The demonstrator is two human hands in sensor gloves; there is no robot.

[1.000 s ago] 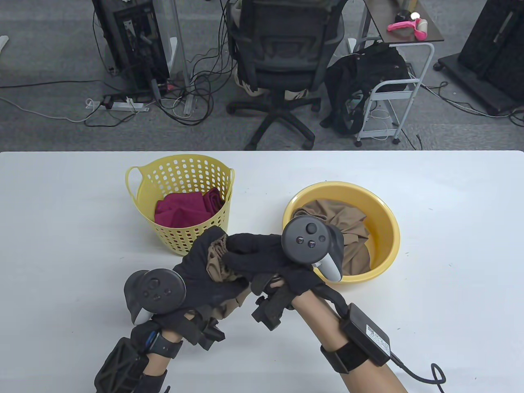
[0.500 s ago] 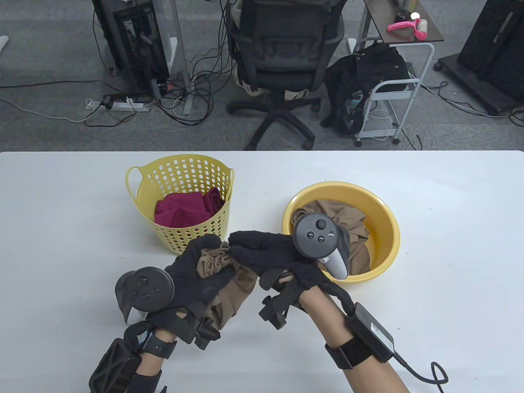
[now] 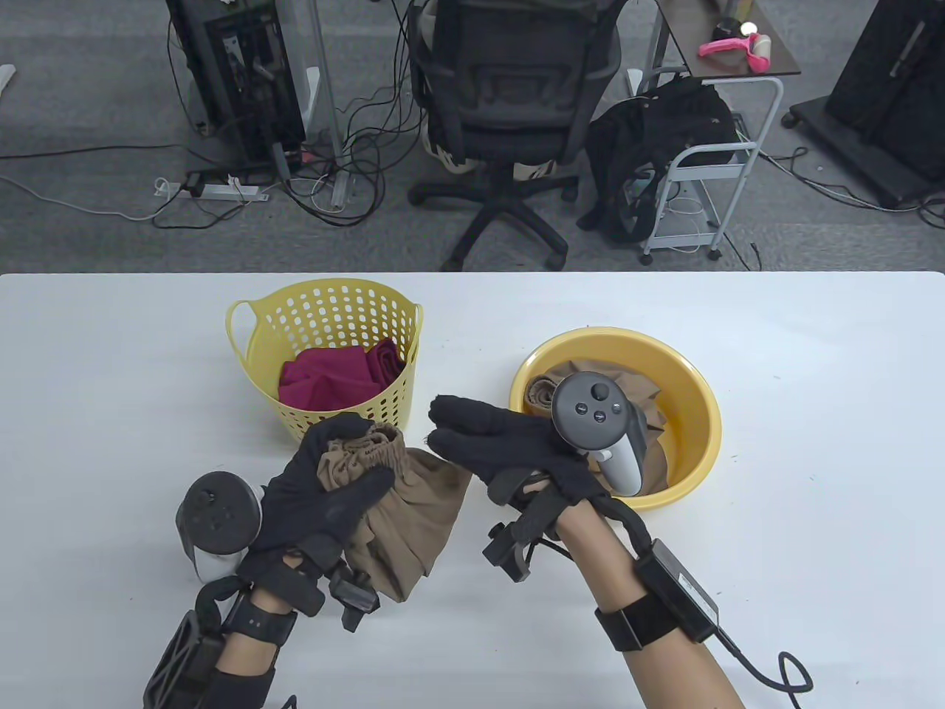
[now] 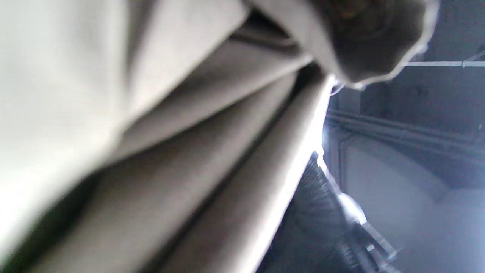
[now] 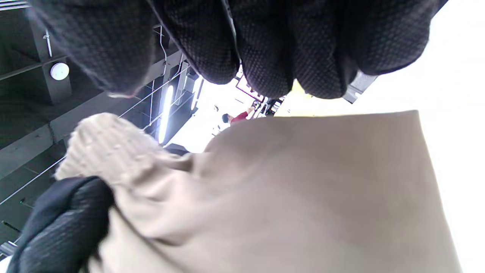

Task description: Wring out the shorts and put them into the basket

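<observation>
My left hand (image 3: pixel 347 465) grips tan shorts (image 3: pixel 417 513) by their bunched elastic waistband, just in front of the yellow perforated basket (image 3: pixel 255 347). The rest of the shorts hangs down to the right, towards the table. In the left wrist view the shorts' folds (image 4: pixel 151 151) fill most of the picture. My right hand (image 3: pixel 461 432) hovers to the right of the shorts with loosely bent fingers and holds nothing. Its fingers (image 5: pixel 265 49) hang apart above the shorts (image 5: pixel 303 189) in the right wrist view, where my left hand (image 5: pixel 57 227) clasps the waistband.
A dark red cloth (image 3: pixel 332 380) lies in the basket. A yellow basin (image 3: pixel 694 443) to the right holds another tan cloth (image 3: pixel 653 413), partly hidden by my right hand's tracker. Beyond the table's far edge stand an office chair (image 3: pixel 509 111) and a cart.
My right hand has let go of the shorts and drawn right. My left hand has moved left and towards me with the shorts, which now hang looser.
</observation>
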